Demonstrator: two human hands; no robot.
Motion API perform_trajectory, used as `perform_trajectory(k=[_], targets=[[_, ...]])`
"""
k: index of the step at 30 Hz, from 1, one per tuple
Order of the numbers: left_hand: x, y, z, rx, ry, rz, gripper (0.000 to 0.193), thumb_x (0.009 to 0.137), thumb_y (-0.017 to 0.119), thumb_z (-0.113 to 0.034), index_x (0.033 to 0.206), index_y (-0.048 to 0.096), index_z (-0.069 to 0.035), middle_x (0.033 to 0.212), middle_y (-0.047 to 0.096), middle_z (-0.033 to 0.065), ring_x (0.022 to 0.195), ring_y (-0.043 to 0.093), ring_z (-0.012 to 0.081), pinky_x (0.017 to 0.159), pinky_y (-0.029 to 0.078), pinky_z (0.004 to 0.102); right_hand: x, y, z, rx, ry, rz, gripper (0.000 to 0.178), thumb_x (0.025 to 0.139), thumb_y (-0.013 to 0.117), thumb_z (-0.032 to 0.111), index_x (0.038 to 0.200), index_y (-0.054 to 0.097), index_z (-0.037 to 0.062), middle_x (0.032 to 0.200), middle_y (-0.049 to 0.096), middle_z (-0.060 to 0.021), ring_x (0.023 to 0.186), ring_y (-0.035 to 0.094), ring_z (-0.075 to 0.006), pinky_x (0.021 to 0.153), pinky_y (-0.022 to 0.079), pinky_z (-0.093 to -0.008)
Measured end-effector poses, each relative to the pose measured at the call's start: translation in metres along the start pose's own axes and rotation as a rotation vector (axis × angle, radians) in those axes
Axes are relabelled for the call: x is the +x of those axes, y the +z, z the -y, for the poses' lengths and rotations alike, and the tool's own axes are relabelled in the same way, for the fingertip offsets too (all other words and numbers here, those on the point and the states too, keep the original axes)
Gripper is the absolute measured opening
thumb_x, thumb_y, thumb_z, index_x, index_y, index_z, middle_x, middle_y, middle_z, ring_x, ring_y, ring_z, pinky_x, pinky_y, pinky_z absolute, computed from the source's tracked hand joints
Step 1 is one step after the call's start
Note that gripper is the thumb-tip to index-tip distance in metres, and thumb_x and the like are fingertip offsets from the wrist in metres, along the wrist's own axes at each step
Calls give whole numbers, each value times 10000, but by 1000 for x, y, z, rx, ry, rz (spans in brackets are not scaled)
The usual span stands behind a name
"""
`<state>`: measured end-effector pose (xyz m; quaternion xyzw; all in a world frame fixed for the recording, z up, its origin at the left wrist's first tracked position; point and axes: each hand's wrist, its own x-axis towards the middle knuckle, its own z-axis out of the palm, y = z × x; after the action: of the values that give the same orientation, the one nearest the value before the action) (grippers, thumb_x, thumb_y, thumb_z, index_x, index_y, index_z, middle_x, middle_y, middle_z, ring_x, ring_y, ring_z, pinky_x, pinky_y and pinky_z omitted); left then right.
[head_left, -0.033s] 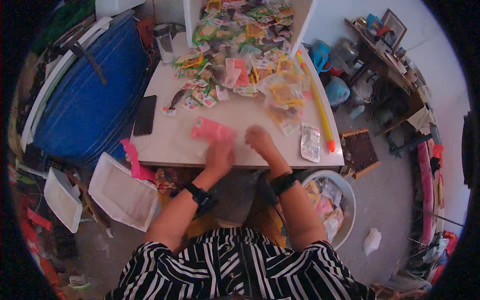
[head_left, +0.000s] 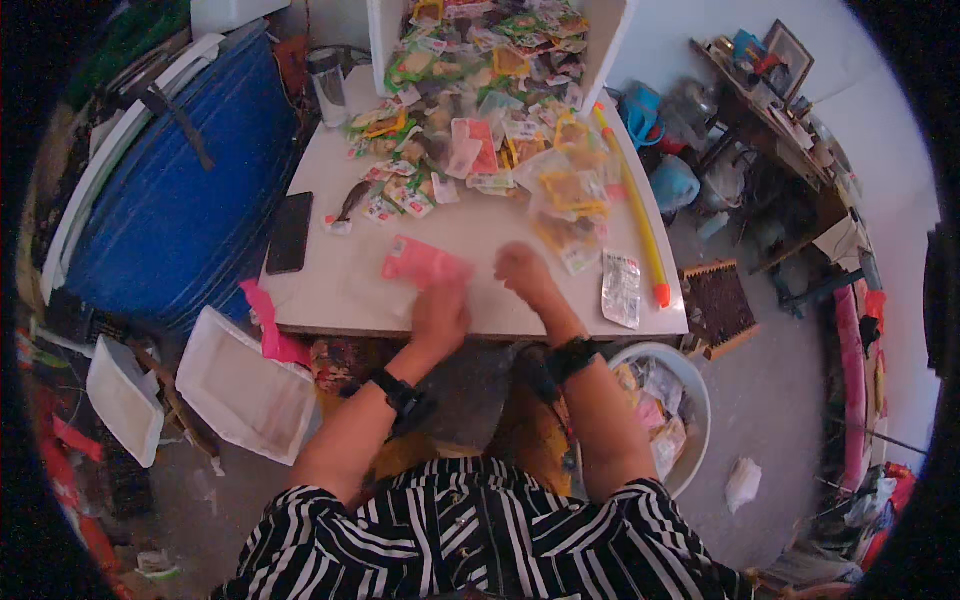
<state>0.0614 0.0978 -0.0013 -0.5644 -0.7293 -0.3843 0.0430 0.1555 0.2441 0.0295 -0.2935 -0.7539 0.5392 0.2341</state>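
My left hand [head_left: 440,312] is closed on one end of a pink packet [head_left: 415,262], which lies over the white tabletop near the front edge. Slightly blurred, my right hand [head_left: 524,275] hovers beside it, fingers curled in; whatever they hold, if anything, is too small to make out. A gap separates the two hands. Beyond them spreads a heap of small sealed snack packets [head_left: 480,110], green, yellow and clear. A silver packet [head_left: 621,288] lies to the right of my right hand.
On the table are a black phone [head_left: 290,232], a clear cup [head_left: 327,88] and a yellow tube [head_left: 640,220] with an orange tip. A white bucket [head_left: 702,420] of packets stands below right. White foam boxes [head_left: 245,385] and a large blue tub [head_left: 180,190] are at left.
My right hand has shifted slightly up and to the right, away from my left hand. The pink packet stays in my left hand, almost unmoved.
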Motion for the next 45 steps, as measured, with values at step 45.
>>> perform_trajectory(k=[45], targets=[[-3, -38, -26, 38, 142, -418, 324, 637, 578, -185, 945, 529, -97, 844, 529, 109, 863, 487, 290, 738, 362, 404, -73, -27, 33, 1035, 274, 288, 134, 701, 499, -23, 834, 501, -3, 874, 562, -128, 806, 572, -221, 721, 478, -323]])
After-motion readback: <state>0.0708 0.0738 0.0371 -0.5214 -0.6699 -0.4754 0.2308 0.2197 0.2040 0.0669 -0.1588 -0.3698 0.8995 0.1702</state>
